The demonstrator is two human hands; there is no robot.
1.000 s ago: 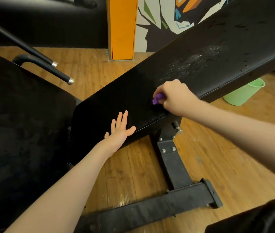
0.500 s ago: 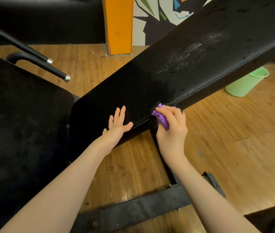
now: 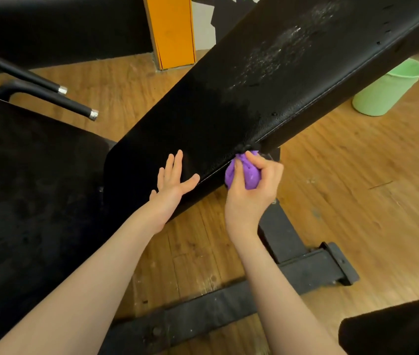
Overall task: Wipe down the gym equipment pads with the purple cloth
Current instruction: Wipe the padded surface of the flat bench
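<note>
At the pad edge — right hand grips purple cloth, left hand flat.

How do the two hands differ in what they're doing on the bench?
The left hand lies flat with straight fingers on top of the bench pad; the right hand is curled round the purple cloth. The left holds nothing; the right presses the cloth to the pad's side edge. Both touch the same pad.

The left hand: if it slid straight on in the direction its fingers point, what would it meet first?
Probably nothing soon. The left hand lies flat on the long black padded bench pad, its fingers pointing up across it; only bare pad lies ahead up to the far edge, though depth is uncertain.
</note>
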